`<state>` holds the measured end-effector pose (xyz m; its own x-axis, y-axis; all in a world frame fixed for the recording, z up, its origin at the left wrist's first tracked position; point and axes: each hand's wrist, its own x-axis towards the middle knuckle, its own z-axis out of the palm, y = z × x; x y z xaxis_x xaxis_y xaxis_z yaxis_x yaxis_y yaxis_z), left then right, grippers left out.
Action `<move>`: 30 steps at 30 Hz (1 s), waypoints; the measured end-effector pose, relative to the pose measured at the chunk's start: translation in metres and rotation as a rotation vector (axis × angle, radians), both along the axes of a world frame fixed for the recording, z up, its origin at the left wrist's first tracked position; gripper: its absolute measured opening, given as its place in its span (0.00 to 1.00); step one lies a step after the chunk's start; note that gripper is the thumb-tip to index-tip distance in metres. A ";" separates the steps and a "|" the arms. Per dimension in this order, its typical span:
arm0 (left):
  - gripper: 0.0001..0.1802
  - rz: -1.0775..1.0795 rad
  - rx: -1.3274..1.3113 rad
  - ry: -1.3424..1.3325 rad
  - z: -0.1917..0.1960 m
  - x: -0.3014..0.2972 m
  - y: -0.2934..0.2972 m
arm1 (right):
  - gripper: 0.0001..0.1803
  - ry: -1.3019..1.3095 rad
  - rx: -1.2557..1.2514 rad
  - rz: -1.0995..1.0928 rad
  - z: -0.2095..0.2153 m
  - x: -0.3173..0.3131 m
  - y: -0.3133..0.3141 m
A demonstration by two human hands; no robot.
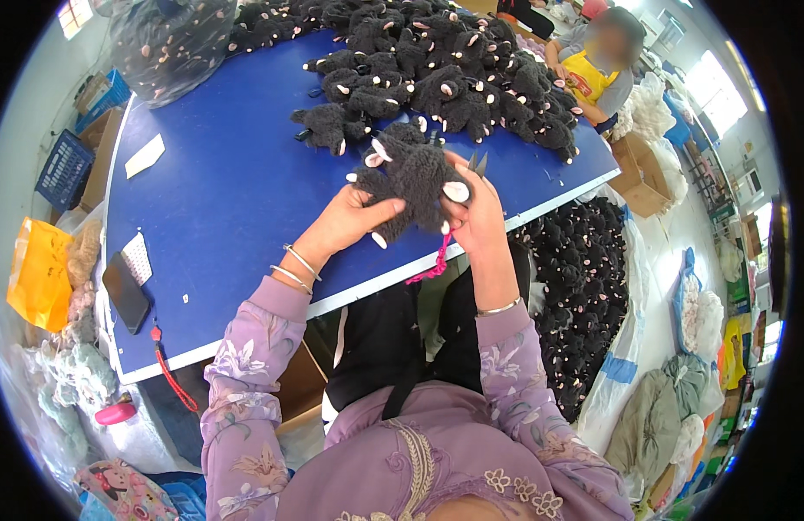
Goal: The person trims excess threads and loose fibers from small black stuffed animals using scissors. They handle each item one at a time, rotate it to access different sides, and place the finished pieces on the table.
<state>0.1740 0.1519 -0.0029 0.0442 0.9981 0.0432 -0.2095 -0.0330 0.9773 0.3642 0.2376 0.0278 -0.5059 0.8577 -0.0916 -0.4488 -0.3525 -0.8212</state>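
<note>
A fluffy black plush toy (411, 178) with white and pink ears and white feet is held just above the near edge of the blue table. My left hand (354, 217) grips its left side, thumb across the fur. My right hand (478, 208) is closed at its right side, by a white ear. Two dark pointed blades of what look like thread snips (478, 163) stick up past the right fingers. Below that hand dangles a bright pink braided cord (437, 267); where it is tied is hidden. Behind the toy lies a heap of similar black plush toys (454, 78).
The blue table (220, 191) carries a dark phone (126, 291) with a red strap, a white card (145, 155) and a stuffed clear bag (172, 48). A large sack of black toys (584, 295) stands right of my legs. A co-worker (593, 69) sits at the far right.
</note>
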 end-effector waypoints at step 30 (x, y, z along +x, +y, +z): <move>0.19 0.194 -0.055 0.001 -0.008 0.000 0.011 | 0.12 -0.359 0.255 -0.048 -0.011 -0.016 -0.034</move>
<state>0.1736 0.1632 -0.0112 -0.1497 0.9887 -0.0119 -0.2030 -0.0190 0.9790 0.3487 0.2041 0.0163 -0.4401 0.8972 -0.0366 -0.1298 -0.1039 -0.9861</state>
